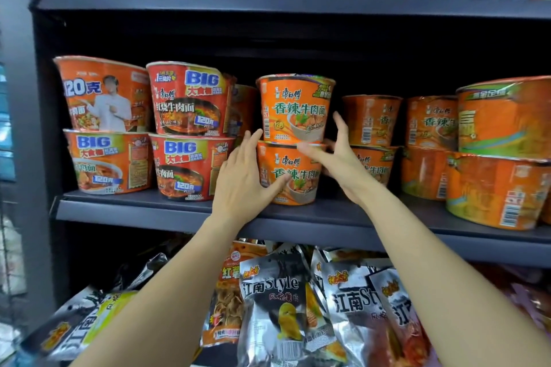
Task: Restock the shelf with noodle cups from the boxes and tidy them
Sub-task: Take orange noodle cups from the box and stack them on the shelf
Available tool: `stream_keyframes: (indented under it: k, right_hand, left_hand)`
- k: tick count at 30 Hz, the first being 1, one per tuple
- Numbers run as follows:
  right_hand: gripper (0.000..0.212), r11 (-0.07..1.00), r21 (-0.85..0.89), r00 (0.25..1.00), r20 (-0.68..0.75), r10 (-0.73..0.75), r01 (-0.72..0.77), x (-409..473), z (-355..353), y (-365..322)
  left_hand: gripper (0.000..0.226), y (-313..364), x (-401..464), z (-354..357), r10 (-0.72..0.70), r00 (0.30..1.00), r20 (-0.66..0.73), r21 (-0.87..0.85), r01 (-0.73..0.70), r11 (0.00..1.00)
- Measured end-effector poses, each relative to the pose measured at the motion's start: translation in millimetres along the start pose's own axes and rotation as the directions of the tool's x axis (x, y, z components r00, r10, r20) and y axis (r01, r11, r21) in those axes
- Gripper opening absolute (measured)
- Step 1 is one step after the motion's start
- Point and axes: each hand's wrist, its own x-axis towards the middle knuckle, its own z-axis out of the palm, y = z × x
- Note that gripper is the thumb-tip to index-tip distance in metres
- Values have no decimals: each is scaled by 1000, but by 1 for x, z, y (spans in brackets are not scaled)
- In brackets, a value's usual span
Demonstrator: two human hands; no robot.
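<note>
Two orange noodle cups stood stacked upright, rims up, on the dark shelf point(134, 208) — the upper cup point(295, 109) and the lower cup point(287, 173) both read 康师傅 香辣牛肉面. The left hand point(243, 180) cupped the lower cup's left side, thumb across its front; the right hand point(337, 158) reached open-fingered, thumb at the seam between cups. Red cups point(190, 131) to the left said "BIG" and "120克" — bags point(277, 304) below read "江南Style".
</note>
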Motion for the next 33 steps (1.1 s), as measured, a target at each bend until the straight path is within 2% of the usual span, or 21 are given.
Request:
stream_keyframes:
  k: [5,10,13,15,18,20,23,26,28,31,33]
  right_hand:
    - [89,954,-281,979,-141,-149,105,-18,11,9]
    - [90,928,-362,963,-207,-172,88,-12,24,11]
    - [91,903,-425,951,-247,-186,66,-12,29,10]
    - [91,891,-451,957,-234,-173,50,-13,29,11]
    - [90,897,-432,979,-129,-160,90,-20,19,13]
    - [79,886,-449,975,-118,-188,116,-24,1,13]
    - [49,786,-591,928,-162,-337,182,-24,-45,16]
    - [34,562,-820,893,-167,-417,109,-7,-93,29]
    - [37,510,-860,927,-185,-326,8,9,-114,42]
    - [53,554,-817,972,-229,-59,-159,24,-124,55]
    - [57,519,-831,973,-232,2,-199,28,-117,61]
  left_hand:
    - [83,0,-2,-2,77,997,-14,-37,-78,996]
    - [105,-3,1,2,48,993,111,-2,-48,999]
    - [110,-5,3,4,49,989,142,38,-54,998]
    - [110,-5,3,5,38,988,148,44,-45,998]
    - [108,-4,2,5,31,990,137,69,-41,997]
    - [101,-2,2,3,75,992,99,76,-83,994]
    - [87,0,0,1,176,983,44,100,-179,979]
    - [77,0,2,0,217,976,17,98,-218,971]
    - [74,0,3,0,215,976,21,96,-216,972]
    - [72,1,4,-1,209,977,39,96,-212,973]
    - [71,1,2,-2,195,979,53,102,-200,975]
